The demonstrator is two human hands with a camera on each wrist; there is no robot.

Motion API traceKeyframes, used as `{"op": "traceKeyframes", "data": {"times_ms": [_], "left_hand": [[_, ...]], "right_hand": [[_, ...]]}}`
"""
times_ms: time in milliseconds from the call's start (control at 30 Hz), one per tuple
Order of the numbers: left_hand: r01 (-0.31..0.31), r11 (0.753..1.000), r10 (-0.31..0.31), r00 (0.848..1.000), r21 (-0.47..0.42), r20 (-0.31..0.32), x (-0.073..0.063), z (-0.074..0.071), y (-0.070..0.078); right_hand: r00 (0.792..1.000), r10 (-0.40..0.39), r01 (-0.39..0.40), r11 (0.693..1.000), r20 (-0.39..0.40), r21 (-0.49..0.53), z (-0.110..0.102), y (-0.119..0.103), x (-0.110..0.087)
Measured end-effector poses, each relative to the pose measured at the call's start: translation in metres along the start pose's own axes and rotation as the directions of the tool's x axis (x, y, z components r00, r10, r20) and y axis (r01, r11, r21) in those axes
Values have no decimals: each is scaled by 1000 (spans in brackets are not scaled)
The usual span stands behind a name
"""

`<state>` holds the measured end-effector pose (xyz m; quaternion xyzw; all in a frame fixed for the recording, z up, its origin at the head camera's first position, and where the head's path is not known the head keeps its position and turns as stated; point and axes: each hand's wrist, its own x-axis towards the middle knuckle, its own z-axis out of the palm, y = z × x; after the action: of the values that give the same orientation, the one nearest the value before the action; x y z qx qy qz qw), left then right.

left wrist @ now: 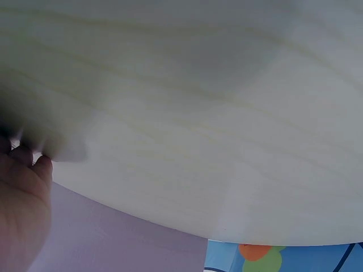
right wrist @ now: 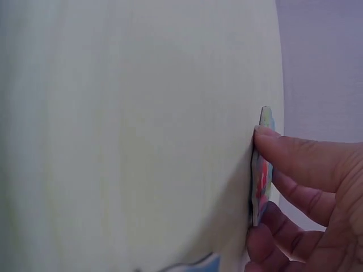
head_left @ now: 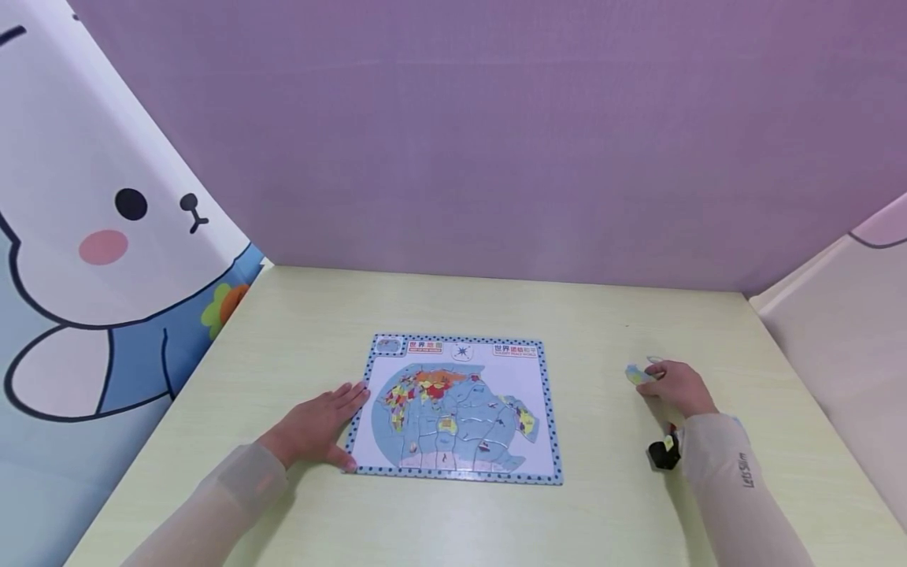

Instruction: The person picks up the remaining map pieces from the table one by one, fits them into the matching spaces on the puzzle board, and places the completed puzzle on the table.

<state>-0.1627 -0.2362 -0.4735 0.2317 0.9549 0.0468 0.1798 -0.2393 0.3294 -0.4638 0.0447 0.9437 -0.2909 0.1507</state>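
A world map jigsaw puzzle [head_left: 460,409], with a dotted blue border, lies flat on the table. Part of its map is filled with pieces, and white backing shows through at the upper right of the map. My left hand [head_left: 315,425] rests on the board's left edge, fingers spread. In the left wrist view only part of that hand [left wrist: 22,209] appears. Right of the board, my right hand [head_left: 680,387] pinches a puzzle piece [head_left: 639,375] between thumb and fingers. The right wrist view has this piece [right wrist: 262,175] edge-on, near the tabletop, with colored print on its face.
A pale wooden table [head_left: 595,520] carries everything. Another blue piece [right wrist: 198,265] shows partly at the bottom of the right wrist view. A black device [head_left: 664,455] sits at the right wrist. Behind the table stands a purple panel [head_left: 496,157], with a cartoon-printed panel [head_left: 106,315] at left.
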Motion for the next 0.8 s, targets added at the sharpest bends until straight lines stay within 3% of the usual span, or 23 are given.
{"op": "traceKeyframes", "data": {"times_ms": [300, 500, 700, 800], "left_hand": [[-4, 1000, 4, 1000, 0, 5, -1, -1, 1], [16, 1000, -16, 1000, -8, 19, -1, -2, 1], [20, 1000, -19, 1000, -13, 24, -2, -3, 2], [16, 1000, -16, 1000, -12, 23, -2, -3, 2]], "right_hand": [[996, -91, 89, 994, -24, -65, -4, 1, -1], [1000, -20, 19, 996, 8, 82, -5, -1, -4], [999, -7, -2, 973, 36, 229, -4, 0, -8], [999, -9, -2, 969, 43, 248, -5, -2, -11]]}}
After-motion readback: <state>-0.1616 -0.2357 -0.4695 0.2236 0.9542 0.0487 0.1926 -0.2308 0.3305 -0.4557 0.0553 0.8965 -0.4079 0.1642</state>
